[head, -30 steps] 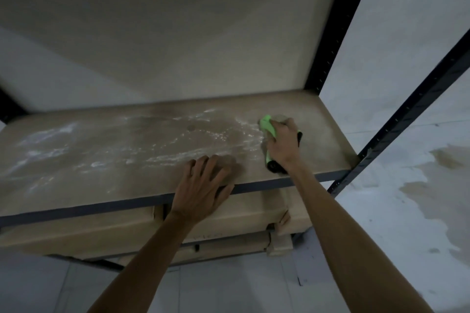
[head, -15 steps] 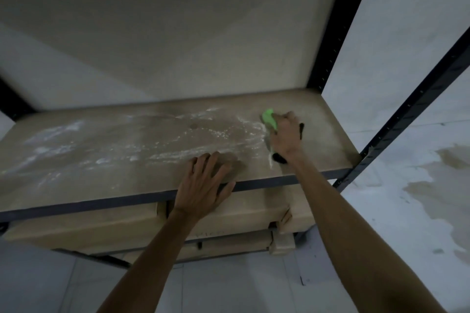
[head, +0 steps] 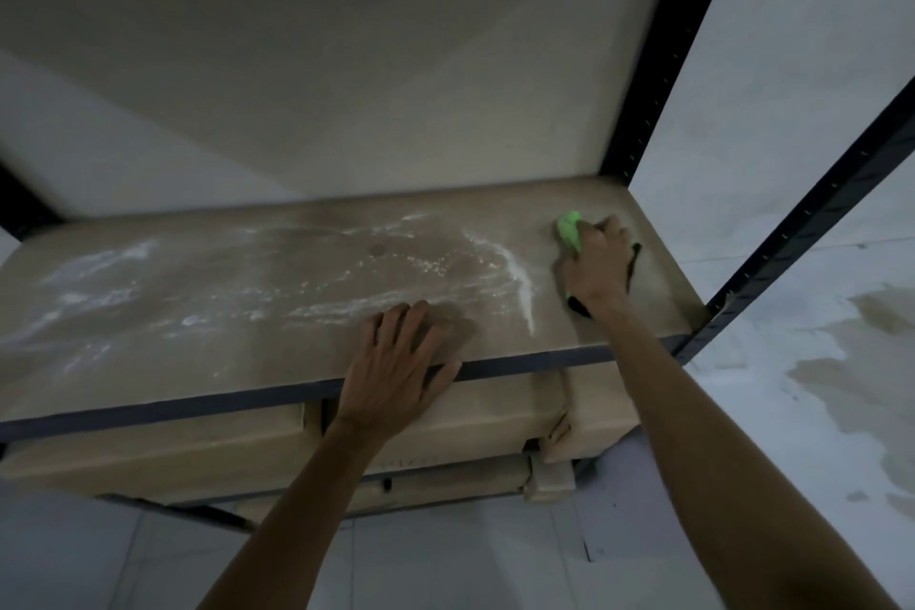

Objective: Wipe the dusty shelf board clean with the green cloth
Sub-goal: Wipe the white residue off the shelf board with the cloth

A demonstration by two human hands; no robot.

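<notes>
A tan shelf board (head: 208, 282) spans the metal rack, streaked with white dust across its left and middle. A curved ridge of dust (head: 520, 277) lies just left of my right hand. My right hand (head: 596, 270) presses the green cloth (head: 569, 230) onto the board's right part, fingers curled over it; most of the cloth is hidden under the hand. My left hand (head: 398, 369) rests flat on the board's front edge, fingers spread, holding nothing.
Dark metal uprights (head: 653, 64) and a slanted brace (head: 812, 218) frame the right side. Another board sits overhead. Below the shelf lie tan cardboard packages (head: 198, 446). A pale stained floor (head: 817, 386) is at the right.
My right hand slid the cloth to the right and slightly back, leaving a curved line of dust behind it. The left hand stayed on the front edge.
</notes>
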